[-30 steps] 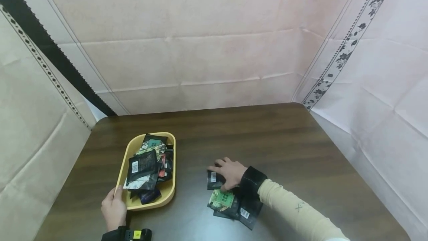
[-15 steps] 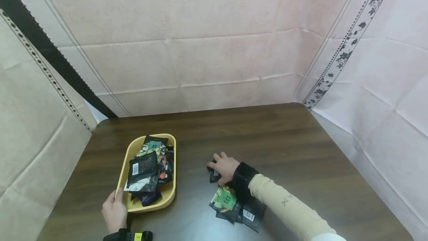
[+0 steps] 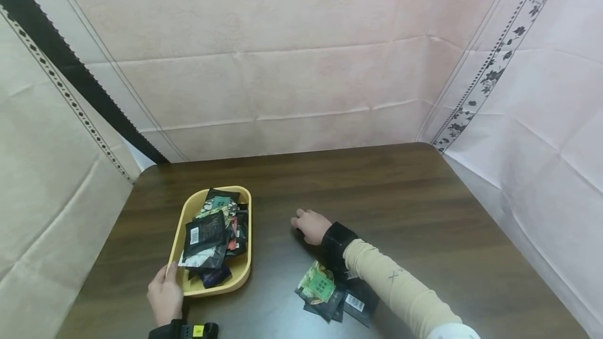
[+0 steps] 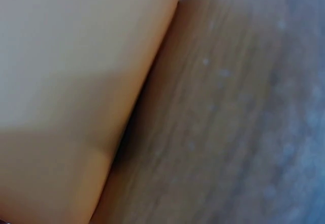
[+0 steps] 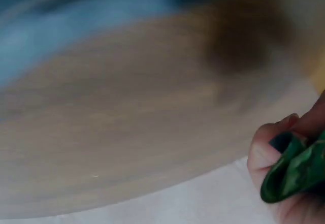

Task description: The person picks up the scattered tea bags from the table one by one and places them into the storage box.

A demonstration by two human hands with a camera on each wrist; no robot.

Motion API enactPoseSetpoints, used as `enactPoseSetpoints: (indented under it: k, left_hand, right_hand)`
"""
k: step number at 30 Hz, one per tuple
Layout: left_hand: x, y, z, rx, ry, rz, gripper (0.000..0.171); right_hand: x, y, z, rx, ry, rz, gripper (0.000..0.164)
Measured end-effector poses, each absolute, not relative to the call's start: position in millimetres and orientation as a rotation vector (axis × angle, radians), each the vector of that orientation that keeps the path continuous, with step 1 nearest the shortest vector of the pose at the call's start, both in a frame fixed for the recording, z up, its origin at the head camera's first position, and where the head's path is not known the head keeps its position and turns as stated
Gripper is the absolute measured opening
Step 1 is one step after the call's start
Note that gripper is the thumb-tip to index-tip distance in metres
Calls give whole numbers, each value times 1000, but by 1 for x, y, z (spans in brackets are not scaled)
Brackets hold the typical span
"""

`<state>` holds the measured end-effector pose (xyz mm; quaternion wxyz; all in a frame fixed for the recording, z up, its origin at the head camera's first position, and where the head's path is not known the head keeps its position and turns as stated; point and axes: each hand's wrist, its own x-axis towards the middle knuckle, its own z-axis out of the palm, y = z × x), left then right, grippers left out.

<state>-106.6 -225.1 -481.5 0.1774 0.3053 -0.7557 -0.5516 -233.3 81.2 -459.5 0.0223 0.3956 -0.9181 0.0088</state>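
Note:
A yellow plastic basket (image 3: 245,271) filled with packets (image 3: 204,232) stands on the left of the table. My left hand (image 3: 166,293) grips its near left rim, thumb on the wall. The basket's side (image 4: 66,82) fills the left of the left wrist view. My right hand (image 3: 312,226), lifted over the table right of the basket, pinches a packet. In the right wrist view this folded packet (image 5: 292,170) shows dark green between fingers and thumb; from the head it is hidden under the hand. Nearer the person, several black and green packets (image 3: 320,286) lie in a loose pile, partly behind my right forearm.
The brown wooden table (image 3: 424,213) has rounded far corners. Pale cloth (image 3: 264,82) hangs behind it and on both sides. A dark band (image 3: 85,82) runs down the cloth at the left.
My right hand has picked up the top packet from the pile and drawn it away, up and slightly left. The left hand stays on the basket rim.

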Motion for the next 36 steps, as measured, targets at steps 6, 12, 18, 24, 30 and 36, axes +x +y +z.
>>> enactPoseSetpoints:
  k: [6, 12, 18, 24, 30, 36]
  left_hand:
    - [-107, -230, -480, 884, -2126, -1579, 54]
    - [-106, -231, -479, 903, -2109, -1589, 52]
    - [-106, -228, -477, 909, -2128, -1616, 54]
    - [-108, -223, -482, 880, -2148, -1602, 52]
    - [-107, -222, -484, 853, -2148, -1544, 48]
    - [-108, -228, -480, 850, -2151, -1509, 47]
  right_hand:
    - [-234, 45, -423, 1233, -2817, 154, 37]
    - [-227, -16, -380, 1275, -2788, 206, 46]
    - [-217, -72, -358, 1291, -2882, 221, 59]
    - [-211, -103, -357, 1300, -2861, 137, 73]
    - [-212, -120, -368, 1335, -2825, 76, 78]
    - [-215, -127, -367, 1429, -2833, 149, 103]
